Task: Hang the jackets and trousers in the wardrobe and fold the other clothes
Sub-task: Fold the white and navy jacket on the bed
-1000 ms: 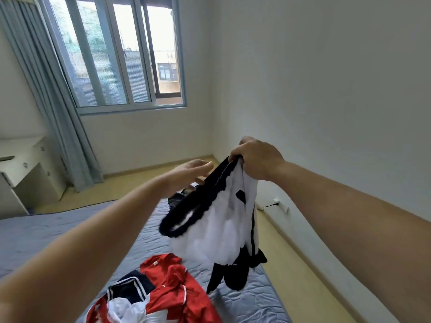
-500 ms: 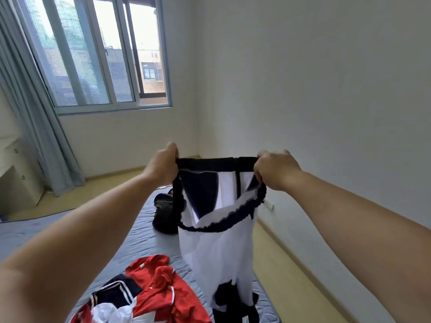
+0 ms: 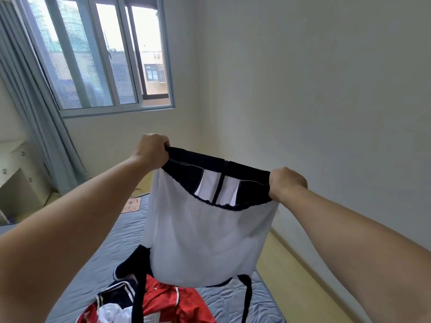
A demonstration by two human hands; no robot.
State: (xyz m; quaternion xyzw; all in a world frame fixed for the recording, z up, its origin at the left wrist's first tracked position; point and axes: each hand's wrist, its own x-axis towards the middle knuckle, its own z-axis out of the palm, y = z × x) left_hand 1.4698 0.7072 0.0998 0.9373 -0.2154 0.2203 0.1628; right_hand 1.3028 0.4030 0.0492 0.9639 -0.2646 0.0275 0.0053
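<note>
A white fabric garment with a black elastic waistband (image 3: 205,238) hangs in the air in front of the person, stretched between both hands over the bed. The left hand (image 3: 151,149) is closed in a fist around the waistband's left end, fingers curled tight over the black band; the right hand (image 3: 285,184) is closed the same way on the right end, a little lower, so the band slopes down to the right. The waist opening gapes toward the camera: the far side of the band is pulled taut between the fists, and the near side sags in a curve below it. Inside the opening show dark lining panels and a thin black strip running down the white middle. The white body falls straight from the band, and black parts trail below its lower edge on both sides, reaching down to the bed.

Under it lies a bed with a grey-blue quilted cover (image 3: 121,243). At the near edge is a heap of red, white and navy striped clothes (image 3: 163,301), which the hanging black parts touch or pass in front of; which, I cannot tell. A small flat pinkish card-like item (image 3: 131,205) lies farther up the cover.

The room has plain pale walls, a light wooden floor (image 3: 300,276) right of the bed, a large sliding window (image 3: 100,54), a long grey-blue curtain (image 3: 30,117) and a pale drawer cabinet (image 3: 16,173) at the left.
</note>
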